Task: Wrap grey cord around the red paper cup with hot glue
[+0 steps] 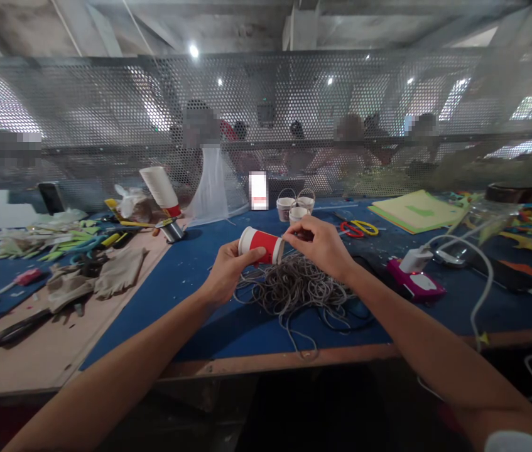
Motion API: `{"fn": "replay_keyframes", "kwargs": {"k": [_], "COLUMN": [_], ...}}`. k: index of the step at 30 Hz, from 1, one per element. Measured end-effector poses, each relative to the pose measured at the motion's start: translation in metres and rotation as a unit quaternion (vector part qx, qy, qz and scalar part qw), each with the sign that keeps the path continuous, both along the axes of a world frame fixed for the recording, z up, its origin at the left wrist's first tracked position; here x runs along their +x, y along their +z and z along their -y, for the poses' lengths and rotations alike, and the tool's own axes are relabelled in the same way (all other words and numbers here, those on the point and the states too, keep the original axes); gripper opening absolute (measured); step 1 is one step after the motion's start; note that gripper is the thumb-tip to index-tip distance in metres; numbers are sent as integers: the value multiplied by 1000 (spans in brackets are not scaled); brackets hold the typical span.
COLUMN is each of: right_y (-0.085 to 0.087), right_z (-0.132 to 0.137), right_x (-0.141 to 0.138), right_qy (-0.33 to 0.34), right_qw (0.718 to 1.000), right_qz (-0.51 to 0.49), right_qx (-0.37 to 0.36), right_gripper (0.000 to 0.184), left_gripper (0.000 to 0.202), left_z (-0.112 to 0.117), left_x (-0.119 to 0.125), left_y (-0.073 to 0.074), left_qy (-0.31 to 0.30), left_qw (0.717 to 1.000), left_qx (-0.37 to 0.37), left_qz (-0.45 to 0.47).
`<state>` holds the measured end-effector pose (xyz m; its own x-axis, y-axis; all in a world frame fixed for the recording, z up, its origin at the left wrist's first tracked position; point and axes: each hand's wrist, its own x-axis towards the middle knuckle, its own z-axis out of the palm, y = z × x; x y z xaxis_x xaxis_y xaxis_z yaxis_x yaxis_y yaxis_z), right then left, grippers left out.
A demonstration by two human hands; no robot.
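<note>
Pale work gloves (122,276) are seen at the left of a cluttered bench, with stacked paper cups (158,188) tilted beyond them, as fine handwork on a red-banded cup (268,242) is done over a blue worktop (176,326). The step in hand is judged to be detail work at the cup's right end; for the next move, a steady cup and a precise fingertip touch would seem to be needed. The cup is held on its side, just beyond the left part of a heap of grey cord (296,285). It is gripped from the left by the left hand (228,267) — thumb laid along the red band, fingers curled behind, forearm stretched in from the near left. Three small pails (298,215) with looped handles are set on the far side. The right hand (325,245) is brought in from the near right, arched — thumb and forefinger drawn close by the cup's end; whether the tips are met, or something thin is pinched, cannot be told. Farther right, red-and-yellow scissors (358,226) are laid flat, coloured paper sheets (421,211) are stacked, and a purple device (419,282) is topped by a white charger (415,259).
</note>
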<state>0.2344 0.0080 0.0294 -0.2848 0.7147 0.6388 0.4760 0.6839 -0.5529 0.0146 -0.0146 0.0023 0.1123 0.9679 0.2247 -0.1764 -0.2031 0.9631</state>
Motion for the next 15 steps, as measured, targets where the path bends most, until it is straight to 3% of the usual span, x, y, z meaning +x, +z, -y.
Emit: {"fn": "replay_keyframes", "kwargs": {"k": [6, 11, 15], "right_y": [3, 0, -14], "right_z": [3, 3, -9], "right_x": [1, 2, 1], "right_qy": [29, 15, 23], "right_qw": [998, 997, 991], "right_qz": [-51, -72, -116], "right_qx": [-28, 18, -66], "right_gripper": [35, 29, 36], "left_gripper": [30, 32, 35], "left_z": [2, -2, -3], "left_x": [2, 2, 2], "left_y": [4, 3, 2], "left_qy": [3, 13, 15], "left_qw": [1000, 998, 998], "left_qx": [-13, -4, 8], "left_qz": [28, 57, 54]}}
